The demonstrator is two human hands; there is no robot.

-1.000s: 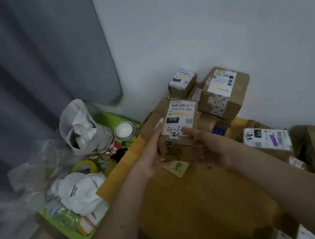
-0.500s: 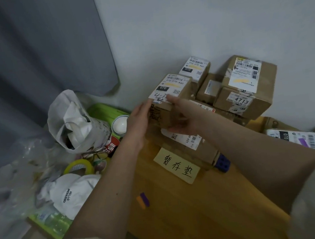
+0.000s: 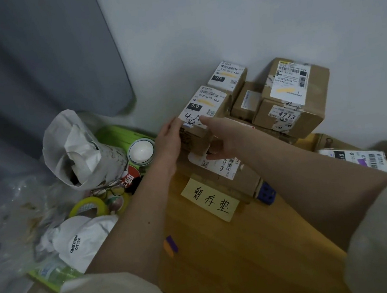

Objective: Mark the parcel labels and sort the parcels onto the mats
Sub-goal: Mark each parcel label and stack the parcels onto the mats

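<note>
Both hands hold one small marked parcel (image 3: 204,117) at the back of the yellow mat (image 3: 239,258), and it seems to sit on top of a flat parcel (image 3: 225,169) there. The left hand (image 3: 167,144) presses flat against its left side with fingers open. The right hand (image 3: 221,137) grips the front right corner, thumb on the label and the other fingers curled under the edge. The handwriting on its label shows it is already marked.

The risk I see is that the parcel is placed near the left edge of the flat parcel, so if the hands let go too early it may tip off toward the left. There it would fall on the white candle cup (image 3: 142,151) and the paper bag (image 3: 77,149), which stand just beside the mat. The stack of parcels (image 3: 287,99) by the wall is close on the right, so a push could shift it; I cannot tell if the two touch. The paper note (image 3: 210,199) lies in front, and the tape roll (image 3: 87,207) and the glasses (image 3: 109,190) are on the left
</note>
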